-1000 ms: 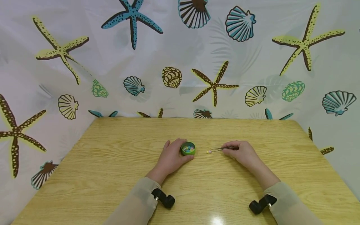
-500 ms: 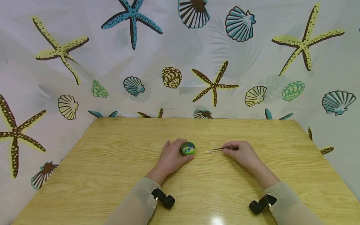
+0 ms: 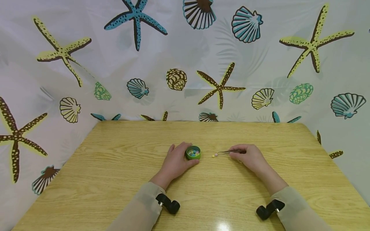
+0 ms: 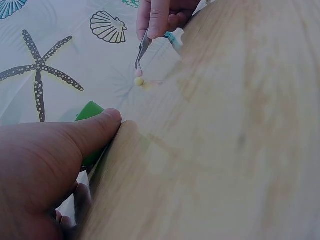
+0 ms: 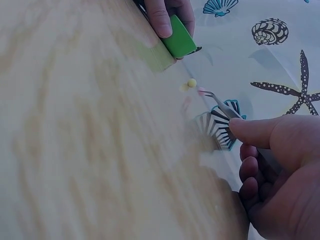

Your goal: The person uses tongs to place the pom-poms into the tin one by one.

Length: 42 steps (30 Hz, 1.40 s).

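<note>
My left hand curls round a small green round tub, thumb at its near side and fingers behind. Inside the tub lie several small blue, yellow and pink beads. My right hand pinches bent-tip metal tweezers between thumb and fingers. At their tips is a pink bead, its hue also showing at the tips in the right wrist view. A yellow bead rests on the table just left of the pink one. In the left wrist view, the pink bead overlaps the yellow bead's edge.
The wooden table spreads under both hands. Behind it and along its sides hangs a white sheet printed with starfish and shells. A black camera mount sits on each sleeve, such as the left mount.
The tweezers' tips, parted earlier, have come together at the pink bead. That bead has shifted slightly up and right, off the yellow one. My left hand and the tub stay still.
</note>
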{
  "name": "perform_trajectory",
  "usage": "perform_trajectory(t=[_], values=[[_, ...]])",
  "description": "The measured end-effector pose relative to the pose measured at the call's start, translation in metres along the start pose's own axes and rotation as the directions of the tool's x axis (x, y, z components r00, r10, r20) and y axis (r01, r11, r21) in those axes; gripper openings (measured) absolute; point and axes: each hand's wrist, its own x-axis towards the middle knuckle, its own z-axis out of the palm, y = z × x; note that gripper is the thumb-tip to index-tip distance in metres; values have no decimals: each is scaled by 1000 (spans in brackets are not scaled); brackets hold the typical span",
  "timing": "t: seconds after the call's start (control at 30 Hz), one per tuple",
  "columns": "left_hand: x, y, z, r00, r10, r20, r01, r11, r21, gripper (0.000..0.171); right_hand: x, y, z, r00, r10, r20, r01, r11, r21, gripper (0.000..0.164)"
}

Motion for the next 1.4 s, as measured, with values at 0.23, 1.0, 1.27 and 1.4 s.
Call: perform_trajectory(t=[0.23,1.0,1.27,1.4], values=[[0,-2,0,1000,-2,3,2,1000,-6,72,1,-4,1,999,33,-9,-33,998,54,26],[1,-4,1,1000,2,9,-1,1000,-3,71,9,-48,29,997,-72,-37,74,997,37,23],[0,-2,0,1000,-9,19,9,1000,-12,74,12,-54,43,996,-88,-5,89,995,53,19],[0,-2,0,1000,-4,10,4,1000,-10,73,12,-52,47,997,-79,-3,79,995,56,18]])
